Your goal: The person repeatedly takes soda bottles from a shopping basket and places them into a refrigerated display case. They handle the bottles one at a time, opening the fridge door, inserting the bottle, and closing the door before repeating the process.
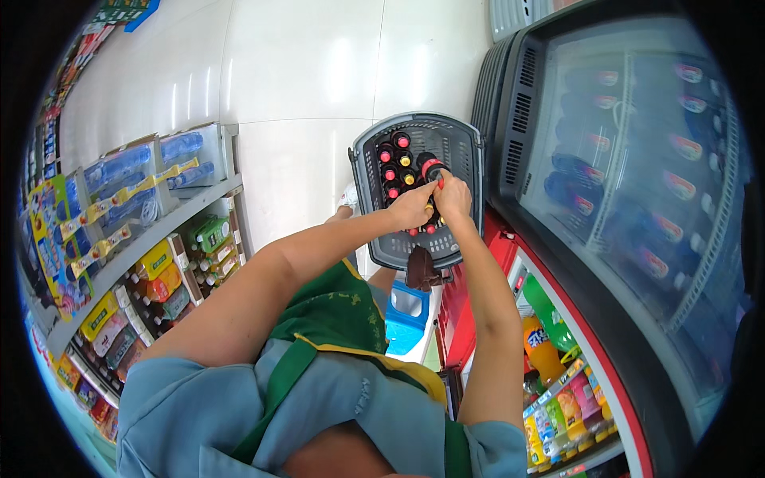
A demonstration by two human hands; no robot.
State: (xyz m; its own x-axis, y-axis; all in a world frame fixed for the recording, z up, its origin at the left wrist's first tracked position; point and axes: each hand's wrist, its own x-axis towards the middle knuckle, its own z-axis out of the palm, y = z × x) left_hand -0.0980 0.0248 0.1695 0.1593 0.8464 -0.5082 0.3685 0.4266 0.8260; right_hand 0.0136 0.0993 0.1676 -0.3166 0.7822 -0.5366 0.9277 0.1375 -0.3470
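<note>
A grey plastic shopping basket [460,140] stands in front of me, holding several dark bottles [389,173] with red or yellow caps. One dark bottle with a red label [431,166] lies tilted among them, its neck towards me. My right hand [452,196] has its fingers closed around the neck end of this bottle, by a red cap. From the left, my left hand [412,206] reaches over the basket, its index finger against the same neck end and its thumb beside a yellow cap. Whether it grips anything is partly hidden.
A glass-doored drinks cooler [621,167] rises close on the right, above a red-framed fridge [597,382] of bottled drinks. Shelves [149,233] with packaged goods stand at left. A blue plastic stool [406,322] and a dark brown object [421,269] are near the basket's front.
</note>
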